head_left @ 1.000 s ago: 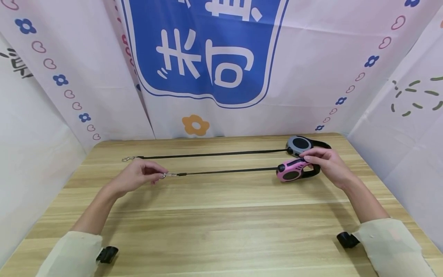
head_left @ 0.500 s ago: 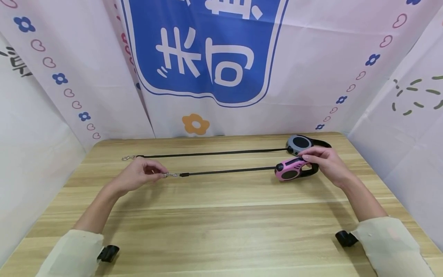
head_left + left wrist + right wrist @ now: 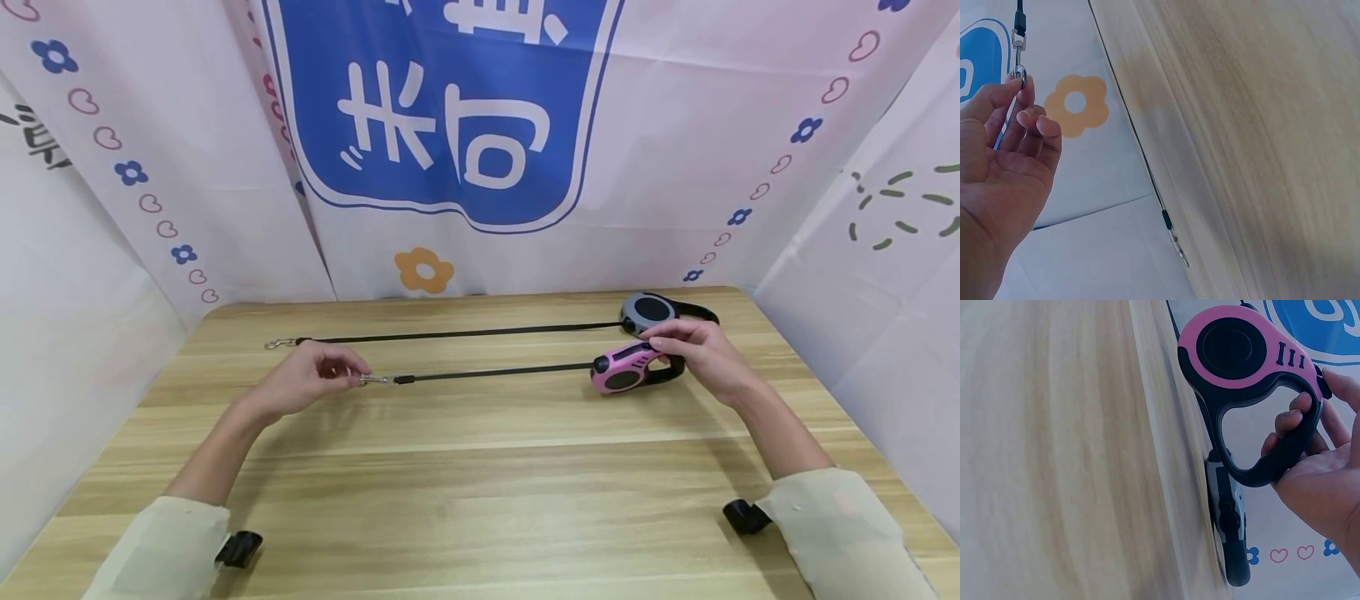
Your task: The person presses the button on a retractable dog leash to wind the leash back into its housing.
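Observation:
My left hand [image 3: 303, 379] pinches the silver metal clip [image 3: 1019, 56] of a pink retractable dog leash [image 3: 619, 371] between thumb and fingertips. From that clip a black strap [image 3: 502, 371] runs fairly straight to the pink casing. My right hand [image 3: 705, 354] grips the leash by its black loop handle, fingers through the loop. In the right wrist view the right thumb [image 3: 1338, 387] is at the black button on the handle. Casing and clip are held above the tabletop.
Behind it, a grey retractable leash [image 3: 645, 312] lies on the wooden table [image 3: 480, 517] at the far right. Its black strap [image 3: 465, 333] stretches left to a silver clip [image 3: 281, 343]. Printed white cloth [image 3: 675, 150] surrounds the table's back and sides.
My right hand and the pink leash have shifted slightly left. The left hand with the clip has drifted a little right. The grey leash stays where it was.

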`<state>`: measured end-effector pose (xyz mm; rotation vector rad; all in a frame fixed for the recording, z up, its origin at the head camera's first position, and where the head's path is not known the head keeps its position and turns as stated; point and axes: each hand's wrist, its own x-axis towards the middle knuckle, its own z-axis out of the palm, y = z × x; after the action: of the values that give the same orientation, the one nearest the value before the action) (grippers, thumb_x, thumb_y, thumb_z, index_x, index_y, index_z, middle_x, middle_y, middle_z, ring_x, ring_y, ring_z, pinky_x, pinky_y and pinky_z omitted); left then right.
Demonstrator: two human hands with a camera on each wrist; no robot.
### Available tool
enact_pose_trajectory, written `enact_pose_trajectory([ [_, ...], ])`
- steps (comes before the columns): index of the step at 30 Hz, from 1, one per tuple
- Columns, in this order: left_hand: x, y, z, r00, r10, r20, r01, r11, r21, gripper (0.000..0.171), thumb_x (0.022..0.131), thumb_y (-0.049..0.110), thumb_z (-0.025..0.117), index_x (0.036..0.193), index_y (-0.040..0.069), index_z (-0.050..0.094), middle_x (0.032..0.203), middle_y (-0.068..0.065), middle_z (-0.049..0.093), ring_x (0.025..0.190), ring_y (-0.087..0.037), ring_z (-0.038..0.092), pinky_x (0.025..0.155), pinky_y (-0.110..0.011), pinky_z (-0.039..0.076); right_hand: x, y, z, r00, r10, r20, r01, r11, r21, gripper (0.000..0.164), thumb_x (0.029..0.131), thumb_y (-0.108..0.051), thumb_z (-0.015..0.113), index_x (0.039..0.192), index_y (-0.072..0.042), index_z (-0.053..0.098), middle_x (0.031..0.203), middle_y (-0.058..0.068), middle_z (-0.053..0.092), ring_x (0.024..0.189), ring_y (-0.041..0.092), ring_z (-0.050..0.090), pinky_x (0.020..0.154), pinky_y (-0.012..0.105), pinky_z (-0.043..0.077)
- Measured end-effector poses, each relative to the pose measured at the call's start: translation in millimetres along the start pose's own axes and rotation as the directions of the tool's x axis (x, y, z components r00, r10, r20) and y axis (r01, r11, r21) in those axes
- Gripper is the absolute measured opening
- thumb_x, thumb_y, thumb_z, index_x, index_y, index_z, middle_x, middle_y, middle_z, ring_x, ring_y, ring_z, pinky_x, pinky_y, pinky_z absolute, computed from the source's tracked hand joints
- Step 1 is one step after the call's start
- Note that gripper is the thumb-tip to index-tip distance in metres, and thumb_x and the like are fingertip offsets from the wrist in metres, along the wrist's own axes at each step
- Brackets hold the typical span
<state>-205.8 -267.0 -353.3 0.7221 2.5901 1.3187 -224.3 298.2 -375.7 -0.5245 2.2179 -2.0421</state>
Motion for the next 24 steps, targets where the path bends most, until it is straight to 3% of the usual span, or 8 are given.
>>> enact_pose_trajectory([
  [11,-0.1,-0.7,0.7,0.999,0.03,-0.019,-0.03,1.0,0.004,0.013,0.094,-0.004,0.069,0.103,0.0,0.077,0.091,-0.015,0.071,0.072,-0.011,0.056,0.061,-0.024,0.048,0.4,0.3,1.1,1.0,-0.003,-0.001,0.003,1.0,-0.002,0.026,0.102,0.003,0.06,0.104,-0.014,0.08,0.098,-0.004,0.068,0.079,0.012,0.058,0.073,0.023,0.049],
  [24,1.0,0.3,1.5,1.0,0.009,-0.006,-0.009,1.0,-0.004,0.012,0.095,-0.002,0.069,0.105,0.001,0.077,0.092,-0.018,0.069,0.072,-0.012,0.053,0.06,-0.024,0.046,1.5,0.2,2.6,1.0,0.001,0.005,-0.001,1.0,-0.015,0.024,0.102,0.001,0.06,0.105,-0.012,0.079,0.099,-0.003,0.069,0.078,0.013,0.057,0.073,0.024,0.048],
])
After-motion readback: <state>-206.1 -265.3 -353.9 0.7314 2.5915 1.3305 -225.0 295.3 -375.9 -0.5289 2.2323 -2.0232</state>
